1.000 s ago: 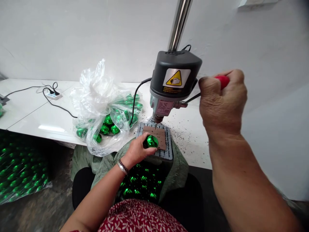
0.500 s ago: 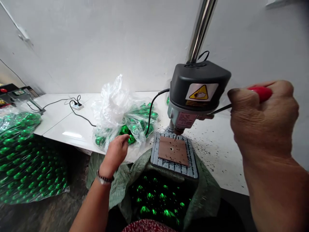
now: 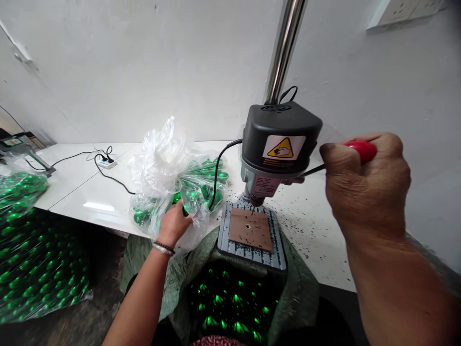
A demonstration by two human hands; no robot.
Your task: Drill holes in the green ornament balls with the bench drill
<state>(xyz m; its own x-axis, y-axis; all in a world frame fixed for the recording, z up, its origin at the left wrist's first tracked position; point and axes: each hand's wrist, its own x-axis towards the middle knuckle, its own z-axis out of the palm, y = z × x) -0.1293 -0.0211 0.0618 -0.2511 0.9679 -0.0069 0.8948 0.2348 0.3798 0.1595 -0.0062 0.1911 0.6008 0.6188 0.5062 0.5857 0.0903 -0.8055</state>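
Note:
My right hand (image 3: 367,187) is wrapped round the red knob (image 3: 363,151) on the lever of a small bench drill press (image 3: 277,149). My left hand (image 3: 175,225) reaches into the opening of a clear plastic bag (image 3: 158,163) of shiny green balls (image 3: 212,168). Its fingertips are hidden among plastic and balls, so I cannot see whether it grips one. Below the drill bit, a brown square board (image 3: 250,235) with a small hole near its middle lies on the grey slotted base (image 3: 223,235). The bit is above the board, apart from it.
Dark shavings (image 3: 298,226) are scattered on the white table (image 3: 72,187). Under the drill base, a green woven sack (image 3: 302,298) holds many green balls. Another clear bag of green balls (image 3: 39,259) stands at left. A power strip (image 3: 107,164) and black cables lie behind.
My left hand has moved deeper into the bag's opening, and the plastic has shifted about it. My right hand stays on the knob. The whole view has shifted slightly.

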